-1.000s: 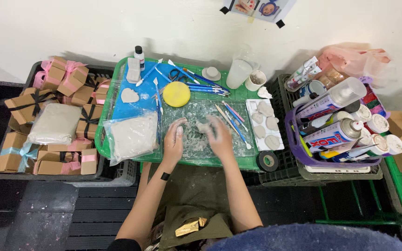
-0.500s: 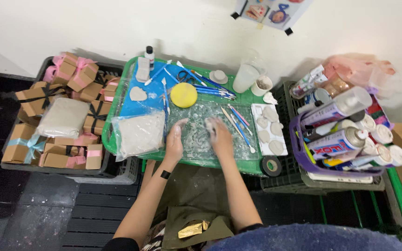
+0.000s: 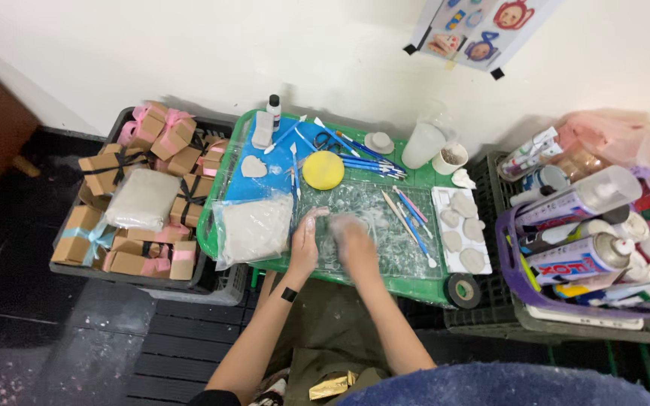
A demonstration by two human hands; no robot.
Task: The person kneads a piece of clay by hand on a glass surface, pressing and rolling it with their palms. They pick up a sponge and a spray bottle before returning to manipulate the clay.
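1. White wall behind; green tray [image 3: 415, 286] holds a clear smeared mat [image 3: 385, 237].
2. Left hand [image 3: 306, 244] and right hand [image 3: 353, 242], blurred, press together over it; whatever lies between them is hidden.
3. Yellow sponge [image 3: 323, 170] lies just beyond.

- Clear work sheet [image 3: 385, 233]: smeared with white clay, lying flat on the green tray, between a bagged clay slab and a white tile of shapes.
- Whether clay sits under the palms is hidden.

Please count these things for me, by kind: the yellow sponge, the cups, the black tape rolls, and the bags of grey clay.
Sponge: 1
Cups: 2
Tape roll: 1
Clay bags: 2
Total: 6
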